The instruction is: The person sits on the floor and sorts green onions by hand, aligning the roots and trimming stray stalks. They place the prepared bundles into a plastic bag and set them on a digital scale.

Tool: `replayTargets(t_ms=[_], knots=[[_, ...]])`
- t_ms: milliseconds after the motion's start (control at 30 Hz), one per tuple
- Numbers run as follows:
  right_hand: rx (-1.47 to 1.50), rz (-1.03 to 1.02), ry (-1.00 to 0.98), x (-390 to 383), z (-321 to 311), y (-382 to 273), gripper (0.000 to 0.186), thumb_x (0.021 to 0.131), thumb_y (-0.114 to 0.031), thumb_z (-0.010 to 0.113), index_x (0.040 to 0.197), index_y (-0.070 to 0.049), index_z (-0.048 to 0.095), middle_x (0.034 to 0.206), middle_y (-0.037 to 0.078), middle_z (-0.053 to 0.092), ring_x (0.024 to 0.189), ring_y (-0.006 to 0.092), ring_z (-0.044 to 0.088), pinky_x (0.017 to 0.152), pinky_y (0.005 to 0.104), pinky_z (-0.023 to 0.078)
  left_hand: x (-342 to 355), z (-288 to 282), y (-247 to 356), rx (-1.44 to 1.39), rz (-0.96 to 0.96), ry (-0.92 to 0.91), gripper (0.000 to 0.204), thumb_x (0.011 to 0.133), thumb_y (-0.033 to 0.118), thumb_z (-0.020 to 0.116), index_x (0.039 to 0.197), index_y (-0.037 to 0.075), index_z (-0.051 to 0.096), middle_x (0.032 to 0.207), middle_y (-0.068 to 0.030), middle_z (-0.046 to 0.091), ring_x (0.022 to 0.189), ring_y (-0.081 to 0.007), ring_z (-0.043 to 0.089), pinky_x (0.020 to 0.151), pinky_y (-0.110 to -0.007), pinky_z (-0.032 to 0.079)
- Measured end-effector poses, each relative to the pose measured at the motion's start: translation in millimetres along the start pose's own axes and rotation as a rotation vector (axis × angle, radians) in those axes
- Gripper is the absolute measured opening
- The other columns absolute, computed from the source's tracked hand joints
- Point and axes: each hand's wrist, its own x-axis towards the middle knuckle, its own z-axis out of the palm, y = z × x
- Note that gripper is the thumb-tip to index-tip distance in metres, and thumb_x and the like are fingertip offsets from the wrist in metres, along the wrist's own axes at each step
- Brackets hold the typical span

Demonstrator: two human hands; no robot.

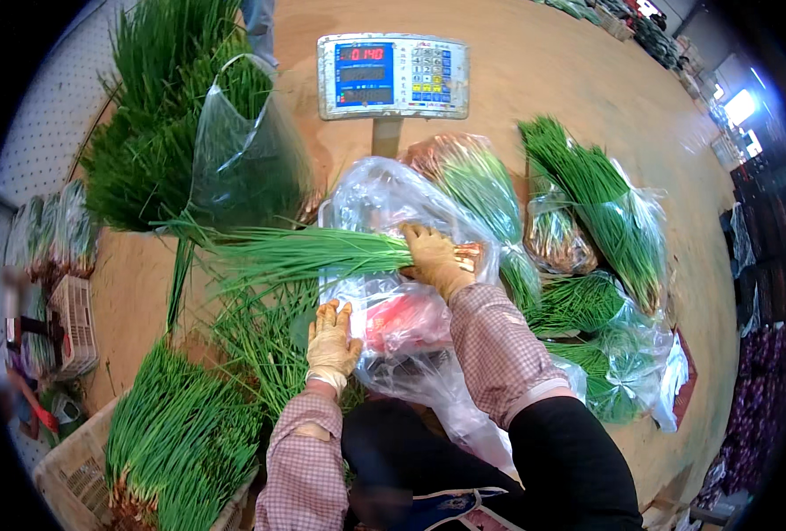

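Observation:
My gloved right hand [437, 262] is closed over a bunch of green onions [322, 252] near its root end. The bunch lies across the weighing scale, leaves pointing left and roots to the right. Clear plastic bags [384, 190] and a red plastic packet [406, 320] sit on the scale beneath and beside it. My left hand [329, 343], in a yellowish glove, rests by the scale's near left edge with fingers stretched out and nothing in it. Loose green onions [269, 354] lie just left of that hand. Beyond the bunch stands the scale's display [393, 77], lit in red.
A crate [79, 473] heaped with green onions stands at the lower left. A large clear bag of greens [247, 168] is at the far left. Bagged green onions [601, 212] crowd the right side. Another person [26, 403] is partly visible at the left rim.

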Motion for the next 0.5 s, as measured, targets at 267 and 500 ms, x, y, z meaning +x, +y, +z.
replayTargets(t_ms=[267, 500], knots=[[-0.007, 0.042, -0.137, -13, -30, -25, 0.104, 0.061, -0.027, 0.081, 0.143, -0.005, 0.022, 0.139, 0.019, 0.037, 0.128, 0.0377, 0.037, 0.104, 0.0509, 0.033, -143, -60, -44, -0.296, 0.04, 0.257, 0.05, 0.08, 0.01, 0.059, 0.129, 0.004, 0.049, 0.141, -0.0203, 0.039, 0.131, -0.036, 0.036, 0.109, -0.041, 0.029], [0.11, -0.282, 0.029, -69, -43, -78, 0.084, 0.071, -0.022, 0.074, 0.139, 0.002, 0.03, 0.135, 0.022, 0.041, 0.125, 0.0357, 0.04, 0.104, 0.0429, 0.034, -328, -62, -139, -0.593, -0.338, 0.562, 0.038, 0.086, 0.002, 0.052, 0.124, 0.003, 0.054, 0.134, -0.0152, 0.047, 0.116, -0.0256, 0.052, 0.091, -0.033, 0.046]])
